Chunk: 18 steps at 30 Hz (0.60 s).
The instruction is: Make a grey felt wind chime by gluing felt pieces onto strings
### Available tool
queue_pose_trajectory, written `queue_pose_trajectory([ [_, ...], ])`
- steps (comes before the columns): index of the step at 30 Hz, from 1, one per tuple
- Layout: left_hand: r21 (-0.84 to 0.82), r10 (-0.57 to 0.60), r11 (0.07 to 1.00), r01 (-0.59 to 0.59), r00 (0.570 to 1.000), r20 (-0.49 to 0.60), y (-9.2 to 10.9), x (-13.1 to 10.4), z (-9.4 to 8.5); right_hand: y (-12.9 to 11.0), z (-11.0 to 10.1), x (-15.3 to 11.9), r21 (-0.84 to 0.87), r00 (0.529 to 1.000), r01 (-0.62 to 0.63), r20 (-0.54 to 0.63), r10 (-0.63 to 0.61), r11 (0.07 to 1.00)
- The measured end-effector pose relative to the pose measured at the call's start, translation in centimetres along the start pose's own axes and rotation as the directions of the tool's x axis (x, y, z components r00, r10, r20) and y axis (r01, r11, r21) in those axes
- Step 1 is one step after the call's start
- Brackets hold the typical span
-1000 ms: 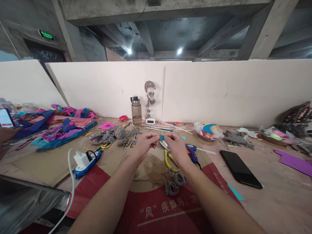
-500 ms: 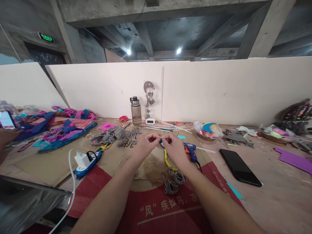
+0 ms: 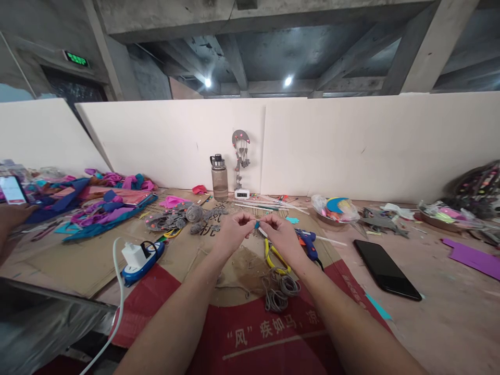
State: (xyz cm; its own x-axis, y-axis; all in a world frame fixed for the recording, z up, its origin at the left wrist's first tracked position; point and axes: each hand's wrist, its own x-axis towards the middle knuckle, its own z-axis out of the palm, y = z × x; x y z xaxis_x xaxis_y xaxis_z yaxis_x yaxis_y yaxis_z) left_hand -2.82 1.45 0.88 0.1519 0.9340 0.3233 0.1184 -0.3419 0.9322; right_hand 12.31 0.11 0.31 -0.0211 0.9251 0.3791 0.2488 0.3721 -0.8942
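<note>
Close together over the cardboard (image 3: 250, 263), my left hand (image 3: 235, 233) and my right hand (image 3: 278, 235) pinch a small blue piece (image 3: 257, 225) between their fingertips. Its kind is too small to make out. Below my right hand lie yellow-handled pliers (image 3: 269, 255), partly covered by the hand. Nearer to me is a loose coil of grey cord (image 3: 282, 292). Just right of my right hand rests a blue glue gun (image 3: 308, 242) with a white glue stick (image 3: 331, 240) at its back. Left of my left hand sits a grey ball of cord (image 3: 193, 212).
A blue power strip (image 3: 142, 265) with a white plug stands at left. A black phone (image 3: 386, 268) lies at right. Behind are a water bottle (image 3: 219, 179), a small white clock (image 3: 242, 194) and a grey hanging ornament (image 3: 241, 139). Another person's hand (image 3: 15, 212) holds a phone at far left.
The small piece between my fingertips has turned and looks a lighter blue. My hands have hardly moved, and the whole view has shifted slightly.
</note>
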Motion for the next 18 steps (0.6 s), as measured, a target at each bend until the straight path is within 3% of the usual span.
queue_pose_trajectory([
  [8,-0.184,-0.014,0.981,0.066,0.962,0.271,-0.47,0.36,-0.99,-0.18,-0.66,0.11,-0.183,0.994,0.079,-0.056,-0.09,0.98],
  [12,-0.052,0.005,0.999,0.006,0.979,0.205,-0.53,0.31,-0.74,-0.4,-0.52,-0.2,-0.312,0.983,0.157,-0.04,-0.178,0.937],
  [18,0.305,0.194,0.926,-0.221,0.974,0.117,-0.08,-0.24,-0.13,-0.15,-0.1,-0.61,-0.473,0.953,0.269,0.004,-0.303,0.839],
])
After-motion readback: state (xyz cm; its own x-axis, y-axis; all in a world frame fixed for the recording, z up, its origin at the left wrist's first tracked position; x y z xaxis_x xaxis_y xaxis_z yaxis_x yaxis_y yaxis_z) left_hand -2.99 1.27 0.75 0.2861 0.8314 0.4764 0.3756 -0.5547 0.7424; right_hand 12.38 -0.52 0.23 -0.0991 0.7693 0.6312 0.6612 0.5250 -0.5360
